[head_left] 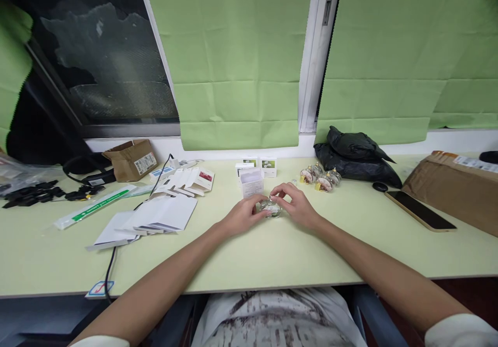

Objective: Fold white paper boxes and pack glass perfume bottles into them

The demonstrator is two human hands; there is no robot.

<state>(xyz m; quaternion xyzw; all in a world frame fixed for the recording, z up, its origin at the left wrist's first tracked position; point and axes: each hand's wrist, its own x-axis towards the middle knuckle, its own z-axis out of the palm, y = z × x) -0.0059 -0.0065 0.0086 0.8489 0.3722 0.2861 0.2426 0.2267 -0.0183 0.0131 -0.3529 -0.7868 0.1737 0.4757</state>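
Observation:
A small round clear container with a silvery look point(271, 208) rests on the pale green desk point(249, 264) between both hands. My left hand point(243, 216) curls round its left side. My right hand point(295, 204) pinches its top and right side with thumb and fingers. Just behind it stands an open small white box point(251, 182). Further back are two more small white boxes point(264, 164) with green labels.
Several small gold-and-clear containers point(321, 177) sit right of the boxes, by a black plastic bag point(356, 155). A phone point(420, 210) and a brown parcel point(455, 186) lie at right. Flat white cartons point(155, 216), a black cable point(111, 264), a paper bag point(132, 158) at left.

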